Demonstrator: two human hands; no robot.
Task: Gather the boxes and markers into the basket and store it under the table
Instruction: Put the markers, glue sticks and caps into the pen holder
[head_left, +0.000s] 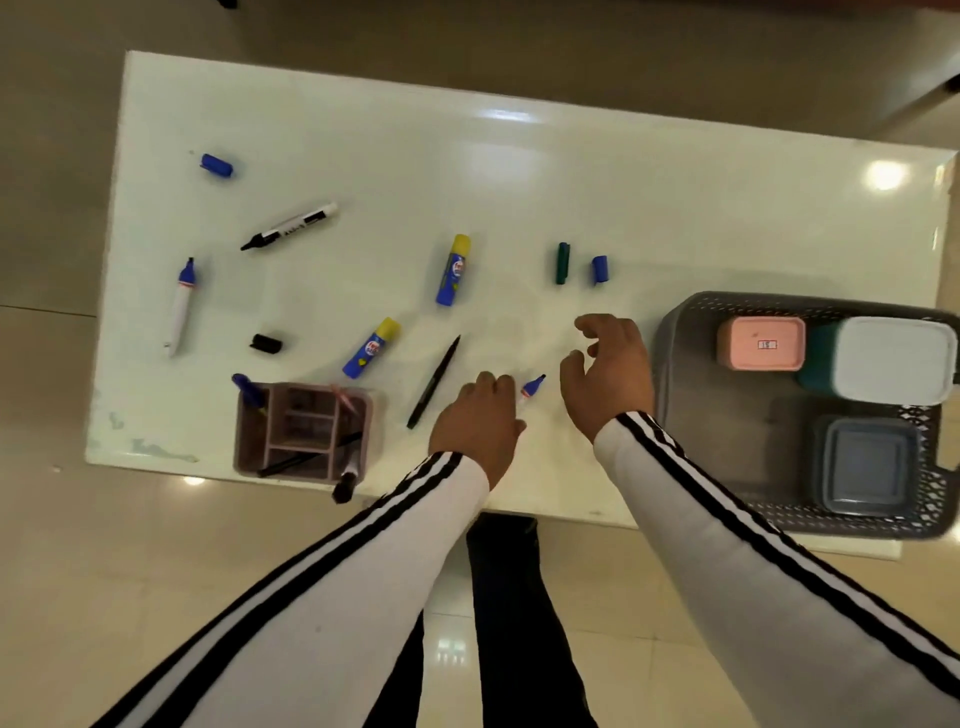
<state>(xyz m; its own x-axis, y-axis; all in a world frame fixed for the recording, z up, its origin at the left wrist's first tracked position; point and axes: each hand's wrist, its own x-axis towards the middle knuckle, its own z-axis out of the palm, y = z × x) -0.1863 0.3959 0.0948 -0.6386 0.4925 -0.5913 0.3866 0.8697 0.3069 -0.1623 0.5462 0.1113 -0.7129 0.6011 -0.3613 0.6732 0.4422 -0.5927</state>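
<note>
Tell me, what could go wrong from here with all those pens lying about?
Three things, perhaps. The blue marker in the left hand is uncapped, so it may stain the sleeve or dry out; loose caps lie apart. The pink organizer sits at the table's near edge with a marker overhanging, so a nudge might tip it off. The basket walls are perforated, so thin pens could poke through.

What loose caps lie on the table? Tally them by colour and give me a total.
Blue caps: 2
Green cap: 1
Black cap: 1
Total: 4
</note>
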